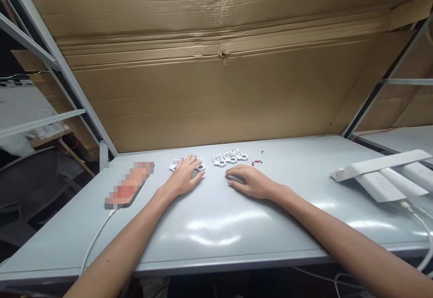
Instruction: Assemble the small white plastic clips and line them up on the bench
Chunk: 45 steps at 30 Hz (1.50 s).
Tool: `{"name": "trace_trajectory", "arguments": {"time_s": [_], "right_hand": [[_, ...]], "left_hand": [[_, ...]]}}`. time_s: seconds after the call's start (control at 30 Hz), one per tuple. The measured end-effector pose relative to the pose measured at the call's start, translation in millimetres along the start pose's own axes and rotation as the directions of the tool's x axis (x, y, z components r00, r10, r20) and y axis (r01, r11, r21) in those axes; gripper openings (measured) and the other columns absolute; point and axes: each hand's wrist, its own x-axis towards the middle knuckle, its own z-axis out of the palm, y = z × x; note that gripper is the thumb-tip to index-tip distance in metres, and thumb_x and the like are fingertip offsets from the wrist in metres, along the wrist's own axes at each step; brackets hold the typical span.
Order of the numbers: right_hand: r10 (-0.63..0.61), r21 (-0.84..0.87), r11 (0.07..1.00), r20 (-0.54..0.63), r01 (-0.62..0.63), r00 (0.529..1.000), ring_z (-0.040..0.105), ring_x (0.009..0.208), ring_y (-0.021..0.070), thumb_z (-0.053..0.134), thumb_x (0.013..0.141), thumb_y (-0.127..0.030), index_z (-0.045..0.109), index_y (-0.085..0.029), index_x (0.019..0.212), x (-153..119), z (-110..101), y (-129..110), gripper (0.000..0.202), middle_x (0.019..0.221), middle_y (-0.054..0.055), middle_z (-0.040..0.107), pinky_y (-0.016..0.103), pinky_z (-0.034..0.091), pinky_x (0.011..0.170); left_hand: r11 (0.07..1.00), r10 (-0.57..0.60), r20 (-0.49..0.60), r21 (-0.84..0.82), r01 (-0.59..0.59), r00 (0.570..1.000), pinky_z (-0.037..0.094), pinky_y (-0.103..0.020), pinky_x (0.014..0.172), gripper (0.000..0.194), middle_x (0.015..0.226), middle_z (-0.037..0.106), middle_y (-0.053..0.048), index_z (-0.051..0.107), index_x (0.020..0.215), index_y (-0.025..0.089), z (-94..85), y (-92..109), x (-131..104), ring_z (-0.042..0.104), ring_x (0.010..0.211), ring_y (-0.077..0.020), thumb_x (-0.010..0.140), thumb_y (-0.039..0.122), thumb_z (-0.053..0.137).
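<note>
My left hand (184,174) lies palm down with its fingers spread over a row of small white plastic parts (174,164). Its fingers partly cover them, and one part (200,164) with a round hole shows at the fingertips. To the right, my right hand (248,181) rests on its side on the table, fingers gently bent and thumb apart, with nothing visible in it. Just beyond its fingertips are three more white parts (230,157), each with a ring-like opening and small red and dark dots. Several tiny red and black pieces (257,162) are scattered behind the right hand.
A phone-like object (130,185), blurred out, lies at the left with a white cable (96,237). A white device with several flat panels (382,174) stands at the right on the grey table (216,253). Cardboard (216,99) closes off the back between metal posts.
</note>
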Motion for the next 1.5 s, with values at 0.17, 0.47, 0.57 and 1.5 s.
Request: {"name": "trace_trajectory", "arguments": {"time_s": [0.17, 0.47, 0.57, 1.5], "right_hand": [[-0.030, 0.021, 0.999, -0.035, 0.030, 0.999, 0.059, 0.113, 0.0307, 0.059, 0.090, -0.040, 0.070, -0.027, 0.110, -0.3, 2.3, 2.9, 0.026, 0.118, 0.009, 0.069, 0.050, 0.044, 0.101], [0.039, 0.033, 0.999, -0.121, -0.035, 0.992, 0.033, 0.143, 0.0336, 0.061, 0.088, -0.051, 0.055, -0.027, 0.138, 4.1, 9.6, 9.7, 0.055, 0.148, 0.007, 0.050, 0.054, 0.020, 0.119], [0.072, -0.038, 0.997, -0.040, -0.074, 0.997, 0.019, 0.149, 0.0337, 0.058, 0.089, -0.056, 0.046, -0.027, 0.146, 6.7, 12.5, 12.3, 0.065, 0.156, 0.007, 0.039, 0.054, 0.013, 0.120], [-0.052, -0.083, 0.996, -0.162, 0.038, 0.985, 0.062, 0.088, 0.0207, 0.060, 0.088, -0.021, 0.066, -0.022, 0.093, 4.4, 14.6, -3.7, 0.007, 0.098, 0.007, 0.064, 0.036, 0.052, 0.080]], "left_hand": [[1.000, -0.006, 0.053, 0.028, 0.004, 0.999, 0.020, -0.057, 0.118, 0.046, 0.153, 0.040, -0.014, 0.053, 0.134, 0.019, -3.2, 2.4, -2.2, 0.028, 0.146, -0.0310, 0.100, 0.046, 0.039], [0.998, 0.051, -0.053, 0.028, -0.049, 0.997, 0.027, -0.055, 0.116, 0.038, 0.146, 0.049, -0.017, 0.059, 0.125, 0.018, 3.3, 3.9, -2.3, 0.039, 0.140, -0.0318, 0.099, 0.041, 0.045], [0.991, 0.130, -0.080, 0.039, -0.127, 0.988, 0.029, -0.053, 0.115, 0.037, 0.143, 0.051, -0.018, 0.061, 0.124, 0.016, 4.6, 12.9, -2.8, 0.044, 0.136, -0.0315, 0.099, 0.039, 0.046], [0.946, 0.316, -0.049, -0.067, -0.319, 0.948, 0.034, -0.048, 0.111, 0.033, 0.127, 0.060, -0.010, 0.057, 0.123, 0.022, 1.8, 36.8, -10.4, 0.050, 0.126, -0.0281, 0.100, 0.044, 0.050]]}}
